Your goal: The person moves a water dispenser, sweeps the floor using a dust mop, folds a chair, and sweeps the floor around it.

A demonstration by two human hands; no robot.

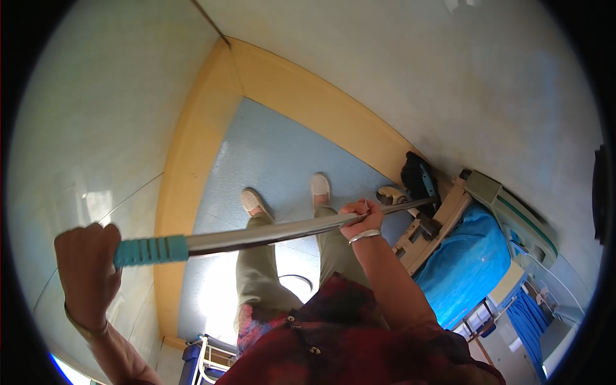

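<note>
A long metal mop pole (269, 233) runs across the view, its ribbed teal grip (153, 250) at the left end. My left hand (89, 262) is closed around the end of that grip. Farther along, my right hand (363, 219) holds the bare pole, its fingers curled over it and a bracelet at the wrist. The pole's far end reaches a dark mop head (417, 178) with a teal clamp bar (427, 180), down on the floor by the wall. Part of the mop head is hidden by the bed.
To the right stands a bed with a beige frame (445, 219), blue cover (469, 262) and grey-green end panel (510, 207). A caster wheel (391, 196) sits beside the mop head. Yellow baseboards (308, 103) meet at a corner of the blue floor (269, 139). A white-framed chair (207, 361) stands behind me.
</note>
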